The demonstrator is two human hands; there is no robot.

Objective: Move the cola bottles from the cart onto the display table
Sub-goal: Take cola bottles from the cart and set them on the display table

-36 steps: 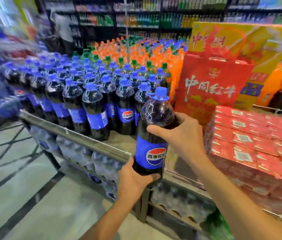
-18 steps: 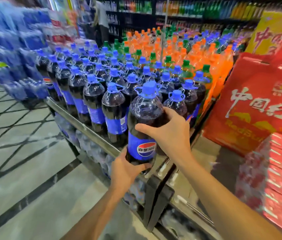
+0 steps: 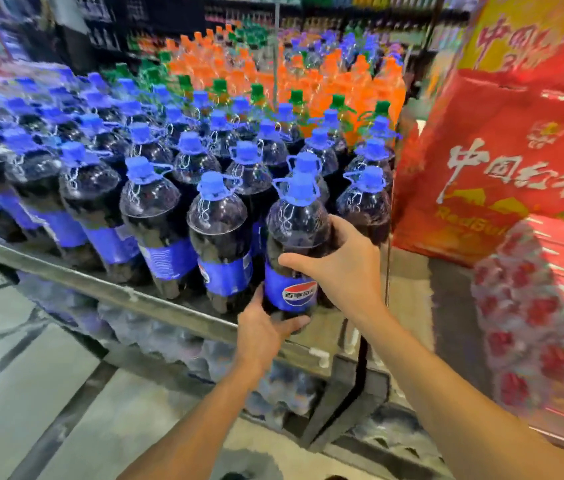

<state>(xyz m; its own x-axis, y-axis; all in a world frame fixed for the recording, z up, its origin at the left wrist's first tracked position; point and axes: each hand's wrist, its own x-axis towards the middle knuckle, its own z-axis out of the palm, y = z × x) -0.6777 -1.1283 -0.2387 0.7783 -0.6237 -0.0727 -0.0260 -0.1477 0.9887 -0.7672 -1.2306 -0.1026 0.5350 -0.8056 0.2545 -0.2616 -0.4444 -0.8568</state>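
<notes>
Bottles (image 3: 218, 220) crowd left, table (image 3: 410, 301) seemingly free right

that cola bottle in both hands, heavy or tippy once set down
Probably heavy: the cola bottle looks full to the shoulder, and the left hand cups its base while the right hand grips its middle. Tall and narrow, so likely tippy if nudged high.

My left hand (image 3: 261, 336) and right hand (image 3: 343, 271) are bare, wrists too. My left forearm (image 3: 204, 410) and right forearm (image 3: 447, 393) are bare skin right down to the bottom edge, where the view cuts them off, lean and smooth in outline. My fingers (image 3: 337, 226) are slim; the nails are too blurred to make out.
</notes>
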